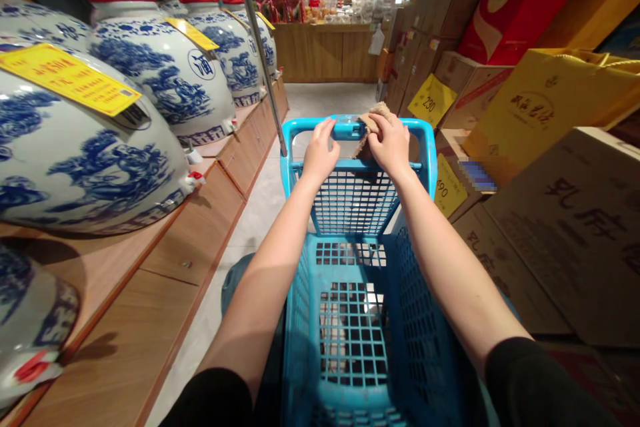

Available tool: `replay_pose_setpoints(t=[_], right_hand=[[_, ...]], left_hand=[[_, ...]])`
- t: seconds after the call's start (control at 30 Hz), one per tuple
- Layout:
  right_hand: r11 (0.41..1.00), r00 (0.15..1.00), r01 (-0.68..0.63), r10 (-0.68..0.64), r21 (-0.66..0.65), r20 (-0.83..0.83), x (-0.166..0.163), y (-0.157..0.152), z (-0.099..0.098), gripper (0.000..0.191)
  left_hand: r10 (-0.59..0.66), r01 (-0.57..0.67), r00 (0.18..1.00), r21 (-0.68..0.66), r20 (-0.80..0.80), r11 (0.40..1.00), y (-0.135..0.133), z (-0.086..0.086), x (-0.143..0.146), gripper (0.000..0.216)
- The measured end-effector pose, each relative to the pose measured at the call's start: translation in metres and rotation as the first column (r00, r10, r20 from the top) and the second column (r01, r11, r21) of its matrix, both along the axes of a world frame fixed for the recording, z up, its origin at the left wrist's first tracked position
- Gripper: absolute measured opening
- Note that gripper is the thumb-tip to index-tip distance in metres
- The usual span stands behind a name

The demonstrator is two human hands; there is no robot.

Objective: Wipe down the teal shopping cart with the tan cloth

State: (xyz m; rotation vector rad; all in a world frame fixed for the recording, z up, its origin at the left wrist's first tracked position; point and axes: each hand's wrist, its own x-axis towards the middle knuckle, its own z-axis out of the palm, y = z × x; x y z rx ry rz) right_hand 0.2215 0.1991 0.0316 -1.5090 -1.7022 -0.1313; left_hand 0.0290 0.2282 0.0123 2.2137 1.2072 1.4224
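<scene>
The blue cart (425, 132) stands on the aisle floor (325, 99), between a wooden shelf (150, 293) of blue-and-white jars (165, 73) along the left edge of the aisle and stacked cardboard boxes (565, 233) along the right. Its mesh body runs forward from the person to its far rim. Both bare hands are on that far rim. The left hand (320, 155) grips the bar left of centre, its fingers (327, 128) pressed together and curled over the top. The right hand (391, 144) is just beside it to the right and holds a brown cloth (376, 113) down on the bar. Its fingers (384, 124) are close together and bent over the fabric, and a fold of cloth shows below the palm between the two hands. Judging from this, the step in hand is rubbing the rim with the cloth while the other hand steadies the cart. A further pass along the bar would call for firm downward pressure, the cloth bunched under the palm so it does not slip off the rounded plastic, and a steady grip at the left so the cart does not roll. A slanting metal pole (260, 47) rises just beside the rim's left corner, and yellow price cards (431, 104) jut from the boxes near its right corner, so both sides are tight.
</scene>
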Motion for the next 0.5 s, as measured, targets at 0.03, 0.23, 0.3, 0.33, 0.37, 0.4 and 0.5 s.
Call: replay_pose_setpoints(t=[0.03,0.23,0.3,0.33,0.37,0.4,0.5], right_hand=[[1.0,1.0,0.008,-0.008,-0.002,0.002,-0.001,0.0,0.0,0.052],[0.998,0.996,-0.055,0.056,-0.018,0.074,-0.008,-0.005,0.002,0.053],[0.999,0.998,-0.028,0.03,-0.038,0.053,-0.002,-0.003,0.004,0.052],[0.999,0.999,-0.008,0.01,-0.044,0.04,0.001,-0.002,0.004,0.051],[0.999,1.0,0.009,-0.008,-0.046,0.029,0.004,0.0,0.004,0.051],[0.999,1.0,0.021,-0.02,-0.039,0.024,0.006,0.001,0.003,0.051],[1.0,0.999,0.014,-0.014,0.01,0.043,0.002,0.004,-0.002,0.05]], left_hand=[[-0.001,0.001,1.0,0.001,-0.001,1.0,0.0,0.0,0.0,0.06],[-0.01,0.01,1.0,0.007,0.001,1.0,0.001,-0.002,-0.001,0.06],[-0.012,0.012,1.0,0.01,0.005,1.0,0.001,-0.002,-0.001,0.06],[-0.012,0.012,1.0,0.01,0.007,1.0,0.001,-0.002,-0.001,0.061],[-0.011,0.011,1.0,0.007,0.009,1.0,0.001,-0.002,-0.001,0.061],[-0.011,0.011,1.0,0.003,0.008,1.0,0.0,-0.001,-0.001,0.06],[-0.012,0.012,1.0,0.0,0.011,1.0,0.0,0.0,-0.001,0.06]])
